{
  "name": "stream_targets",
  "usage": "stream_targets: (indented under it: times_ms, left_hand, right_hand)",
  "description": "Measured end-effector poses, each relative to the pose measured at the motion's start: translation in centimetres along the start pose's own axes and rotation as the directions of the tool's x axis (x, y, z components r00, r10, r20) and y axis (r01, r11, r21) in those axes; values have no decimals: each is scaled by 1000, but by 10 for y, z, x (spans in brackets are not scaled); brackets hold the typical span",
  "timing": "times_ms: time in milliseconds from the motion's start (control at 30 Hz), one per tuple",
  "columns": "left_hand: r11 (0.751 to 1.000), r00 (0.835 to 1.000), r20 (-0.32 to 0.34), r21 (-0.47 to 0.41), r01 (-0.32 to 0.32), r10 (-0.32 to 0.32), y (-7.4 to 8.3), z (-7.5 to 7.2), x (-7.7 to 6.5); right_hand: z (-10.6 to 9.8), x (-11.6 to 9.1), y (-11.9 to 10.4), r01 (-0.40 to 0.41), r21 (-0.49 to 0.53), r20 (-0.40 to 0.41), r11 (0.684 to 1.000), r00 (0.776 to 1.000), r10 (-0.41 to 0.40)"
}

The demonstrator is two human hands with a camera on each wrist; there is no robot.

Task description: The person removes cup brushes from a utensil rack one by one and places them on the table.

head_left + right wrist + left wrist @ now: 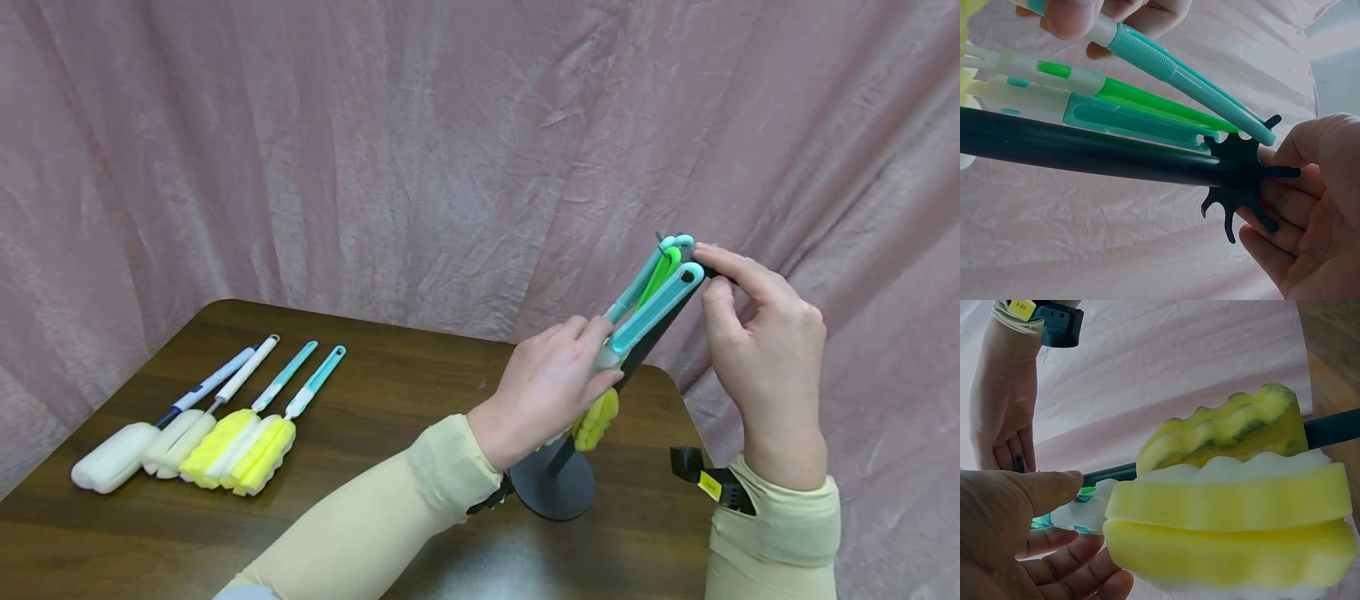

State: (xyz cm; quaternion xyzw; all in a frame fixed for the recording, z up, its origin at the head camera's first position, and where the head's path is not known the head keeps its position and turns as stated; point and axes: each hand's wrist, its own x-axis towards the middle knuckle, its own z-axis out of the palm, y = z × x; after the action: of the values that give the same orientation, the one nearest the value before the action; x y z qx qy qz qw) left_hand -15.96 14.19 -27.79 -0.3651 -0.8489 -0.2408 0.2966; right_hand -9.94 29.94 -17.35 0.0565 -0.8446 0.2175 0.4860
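My left hand (pixel 547 383) grips a sponge bottle brush by its white neck, below the teal handle (pixel 656 308). Its yellow-and-white sponge head (pixel 1235 506) fills the front of the left wrist view. The looped handle end lies at a hook of the black hook rack (pixel 1235 169) atop a stand. With thumb and fingers, my right hand (pixel 772 350) holds the rack's edge. A brush with a green handle (pixel 1160 103) and another with a teal handle (pixel 1129 125) hang alongside the pole. Behind the gripped brush shows a yellow sponge with dark marks (pixel 1229 431).
The stand's round black base (pixel 551 492) sits on the wooden table (pixel 420 367). At the left lie several more sponge brushes, including a white sponge brush (pixel 116 458) and a teal-handled yellow sponge brush (pixel 262 458). A pink curtain (pixel 420 167) hangs behind.
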Motion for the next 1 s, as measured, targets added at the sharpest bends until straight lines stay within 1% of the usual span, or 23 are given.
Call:
stream_targets:
  times_ms: [467,700,1000]
  left_hand:
    - [1000,1000,-5,22,-3,3,0,2,0]
    - [1000,999,-33,23,-8,9,-2,1,0]
    - [1000,1000,-18,6,-11,11,-2,-3,-2]
  right_hand:
    - [0,-1,1,-13,6,-2,1000,1000,13]
    - [0,-1,0,-10,0,1,1000,1000,10]
    - [0,-2,-1,-7,2,-1,1000,1000,7]
